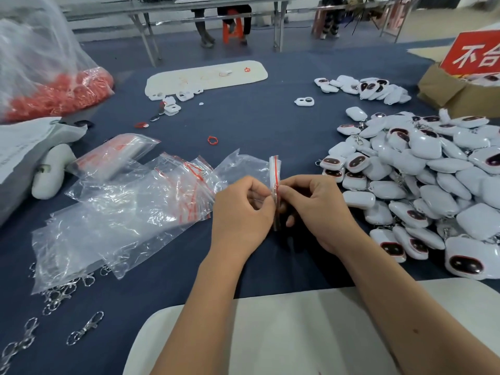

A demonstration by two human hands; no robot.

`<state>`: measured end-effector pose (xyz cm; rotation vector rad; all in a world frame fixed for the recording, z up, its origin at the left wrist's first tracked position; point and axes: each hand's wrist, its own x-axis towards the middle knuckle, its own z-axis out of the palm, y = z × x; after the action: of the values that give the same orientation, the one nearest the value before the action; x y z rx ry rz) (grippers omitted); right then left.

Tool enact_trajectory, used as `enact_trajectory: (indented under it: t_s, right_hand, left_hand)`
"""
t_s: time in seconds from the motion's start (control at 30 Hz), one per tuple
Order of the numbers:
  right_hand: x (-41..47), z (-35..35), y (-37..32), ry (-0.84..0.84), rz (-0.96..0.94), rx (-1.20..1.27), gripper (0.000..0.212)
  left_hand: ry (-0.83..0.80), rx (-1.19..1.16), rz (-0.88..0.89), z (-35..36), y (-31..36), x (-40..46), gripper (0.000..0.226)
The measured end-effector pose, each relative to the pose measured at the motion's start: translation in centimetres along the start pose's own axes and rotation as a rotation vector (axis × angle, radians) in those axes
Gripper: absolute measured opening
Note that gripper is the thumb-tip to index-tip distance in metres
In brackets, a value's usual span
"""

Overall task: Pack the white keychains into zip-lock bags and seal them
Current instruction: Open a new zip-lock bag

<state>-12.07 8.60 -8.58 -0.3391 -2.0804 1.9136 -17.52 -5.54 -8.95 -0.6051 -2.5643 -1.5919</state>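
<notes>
While my left hand (242,212) and right hand (319,209) pinch the upright zip-lock bag (275,180) between them, its seal runs away from me; the keychain pile (422,180) lies right of it, nearer my right hand.

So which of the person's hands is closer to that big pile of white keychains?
The right. The right hand pinches the zip-lock bag close beside the keychain pile, which lies on its outer side. The left hand grips the same bag from the far side, farther from the pile.
</notes>
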Motion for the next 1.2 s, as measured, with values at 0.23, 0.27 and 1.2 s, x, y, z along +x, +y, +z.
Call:
enact_trajectory:
  t_s: [0.23, 0.27, 1.2]
  right_hand:
    - [-0.06, 0.01, -0.16, -0.003, 0.012, 0.025, 0.026]
    - [-0.06, 0.00, -0.15, -0.001, 0.010, 0.023, 0.026]
    - [-0.22, 0.54, 0.07, 0.041, -0.028, -0.121, 0.023]
  left_hand:
    - [-0.038, -0.033, 0.021, -0.14, 0.19, -0.08, 0.022]
    - [-0.040, -0.032, 0.018, -0.16, 0.25, -0.11, 0.021]
    - [-0.141, -0.021, 0.007, -0.54, -0.03, 0.32, 0.019]
